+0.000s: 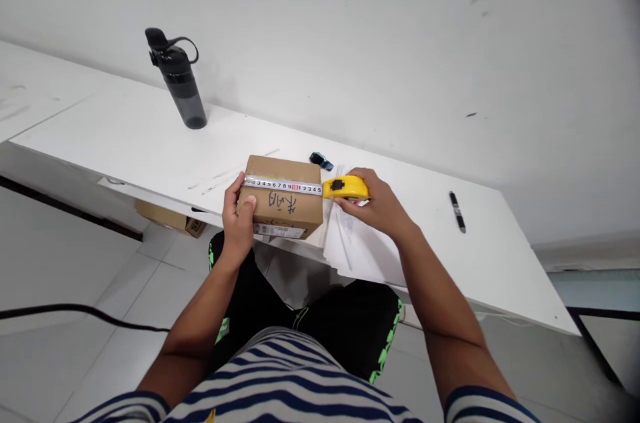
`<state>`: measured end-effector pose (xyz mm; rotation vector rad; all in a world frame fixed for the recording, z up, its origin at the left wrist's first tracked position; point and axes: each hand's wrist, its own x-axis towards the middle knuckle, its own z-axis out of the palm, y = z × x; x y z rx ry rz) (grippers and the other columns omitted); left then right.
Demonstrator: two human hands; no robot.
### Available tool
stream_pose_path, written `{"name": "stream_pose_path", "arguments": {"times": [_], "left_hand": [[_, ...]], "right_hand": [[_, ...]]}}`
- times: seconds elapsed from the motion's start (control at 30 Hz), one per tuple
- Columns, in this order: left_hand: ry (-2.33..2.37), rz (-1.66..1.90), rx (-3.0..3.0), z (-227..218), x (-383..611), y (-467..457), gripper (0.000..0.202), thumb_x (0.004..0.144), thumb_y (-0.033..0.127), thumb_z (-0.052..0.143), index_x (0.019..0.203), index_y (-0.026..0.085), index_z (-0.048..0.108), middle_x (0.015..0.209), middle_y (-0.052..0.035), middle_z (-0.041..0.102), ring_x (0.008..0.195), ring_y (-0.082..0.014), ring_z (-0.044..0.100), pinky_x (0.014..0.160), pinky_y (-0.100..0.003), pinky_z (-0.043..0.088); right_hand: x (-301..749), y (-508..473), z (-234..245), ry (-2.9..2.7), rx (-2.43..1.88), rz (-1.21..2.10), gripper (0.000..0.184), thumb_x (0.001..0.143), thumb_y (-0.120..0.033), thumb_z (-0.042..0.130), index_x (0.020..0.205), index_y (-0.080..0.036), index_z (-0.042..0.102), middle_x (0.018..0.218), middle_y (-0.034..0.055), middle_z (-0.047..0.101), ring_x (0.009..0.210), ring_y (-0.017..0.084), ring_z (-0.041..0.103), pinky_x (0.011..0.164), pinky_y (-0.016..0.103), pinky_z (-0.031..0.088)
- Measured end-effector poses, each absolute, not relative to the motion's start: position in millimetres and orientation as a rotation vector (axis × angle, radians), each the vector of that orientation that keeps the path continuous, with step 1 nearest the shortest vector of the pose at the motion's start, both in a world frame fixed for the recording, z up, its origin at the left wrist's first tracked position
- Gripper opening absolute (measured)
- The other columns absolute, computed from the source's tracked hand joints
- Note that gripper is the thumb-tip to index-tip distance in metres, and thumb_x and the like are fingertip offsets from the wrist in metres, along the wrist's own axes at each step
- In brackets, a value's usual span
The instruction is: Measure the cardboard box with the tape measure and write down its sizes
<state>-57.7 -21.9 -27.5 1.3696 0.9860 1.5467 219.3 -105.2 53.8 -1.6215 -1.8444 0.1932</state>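
A brown cardboard box (273, 208) with black handwriting on top and a white label on its near side sits at the table's front edge. My left hand (239, 219) is closed on its left end, thumb on top and fingers at the far left side. Across the box top lies the pulled-out metal blade of a yellow tape measure (357, 188), its end at the box's left edge by my left fingers. My right hand (377, 206) grips the yellow case, which sits against the box's right edge. The blade's numbers run to about 15 there.
White paper sheets (370, 249) lie under my right hand. A small dark, shiny object (321, 161) lies behind the box. The dark water bottle (187, 93) stands at the back left, and a black pen (457, 211) lies to the right. Below the table is another cardboard box (167, 215).
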Motion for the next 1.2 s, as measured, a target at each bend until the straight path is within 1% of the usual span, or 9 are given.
{"name": "stream_pose_path", "arguments": {"times": [0.17,0.37,0.53,0.63,0.77,0.93,1.03,1.13,1.2], "left_hand": [[1.002,1.575,1.386,-26,-57,-18,0.048,0.089,0.036,0.063,0.135,0.023,0.062,0.144,-0.0080,0.062,0.135,-0.0252,0.055,0.120,-0.040,0.040],[0.999,1.520,1.417,-21,-47,-10,0.052,0.091,0.040,0.060,0.141,0.024,0.059,0.149,-0.0088,0.057,0.140,-0.0257,0.052,0.122,-0.042,0.037],[1.024,1.408,1.279,-26,-20,-31,0.072,0.091,0.046,0.063,0.156,0.031,0.035,0.162,-0.0105,0.040,0.146,-0.0266,0.046,0.118,-0.044,0.043],[1.079,1.365,1.160,-24,-11,-44,0.081,0.091,0.052,0.061,0.159,0.031,0.021,0.167,-0.0139,0.027,0.150,-0.0273,0.040,0.118,-0.045,0.043],[1.122,1.518,1.237,-6,-24,-22,0.076,0.087,0.048,0.068,0.151,0.027,0.033,0.165,-0.0159,0.029,0.156,-0.0277,0.027,0.126,-0.049,0.027],[0.910,1.337,1.499,4,-32,20,0.064,0.080,0.035,0.073,0.138,0.020,0.050,0.147,-0.0179,0.055,0.140,-0.0302,0.051,0.118,-0.051,0.039],[0.920,1.367,1.535,-1,-28,24,0.068,0.078,0.034,0.074,0.140,0.020,0.050,0.155,-0.0175,0.048,0.144,-0.0312,0.047,0.121,-0.050,0.037],[0.894,1.403,1.585,-6,-27,23,0.076,0.078,0.031,0.076,0.147,0.023,0.046,0.161,-0.0149,0.042,0.151,-0.0296,0.038,0.124,-0.048,0.034],[0.837,1.387,1.608,-7,-28,25,0.075,0.079,0.030,0.075,0.148,0.024,0.046,0.159,-0.0138,0.046,0.150,-0.0286,0.042,0.123,-0.048,0.037]], "right_hand": [[203,-100,67,-1.933,-1.615,0.041,0.039,0.085,-0.045,0.064,0.118,-0.025,0.056,0.115,0.0089,0.068,0.092,0.025,0.067,0.071,0.037,0.053],[149,-50,89,-2.084,-1.575,0.224,0.046,0.085,-0.051,0.061,0.123,-0.026,0.056,0.126,0.0088,0.068,0.100,0.030,0.067,0.078,0.039,0.050],[119,-14,102,-2.020,-1.442,0.378,0.058,0.083,-0.058,0.060,0.129,-0.025,0.051,0.115,0.0067,0.072,0.096,0.028,0.066,0.081,0.039,0.048],[124,-9,109,-1.921,-1.457,0.265,0.061,0.083,-0.054,0.060,0.134,-0.024,0.049,0.115,0.0072,0.072,0.093,0.027,0.066,0.082,0.039,0.047],[140,-9,110,-1.756,-1.542,0.140,0.063,0.084,-0.052,0.057,0.139,-0.022,0.048,0.114,0.0095,0.072,0.095,0.028,0.066,0.085,0.041,0.048],[136,-4,95,-1.691,-1.683,0.167,0.072,0.084,-0.051,0.055,0.146,-0.017,0.040,0.115,0.0149,0.073,0.099,0.033,0.068,0.087,0.046,0.051],[123,-2,86,-1.730,-1.731,0.155,0.081,0.084,-0.049,0.054,0.153,-0.014,0.030,0.123,0.0200,0.070,0.103,0.037,0.068,0.088,0.049,0.051],[115,-3,81,-1.792,-1.726,0.123,0.077,0.087,-0.048,0.050,0.153,-0.014,0.029,0.135,0.0221,0.063,0.108,0.039,0.067,0.091,0.051,0.051],[115,-5,79,-1.812,-1.716,0.107,0.073,0.088,-0.047,0.048,0.151,-0.015,0.031,0.138,0.0217,0.061,0.108,0.039,0.067,0.090,0.051,0.051]]}}
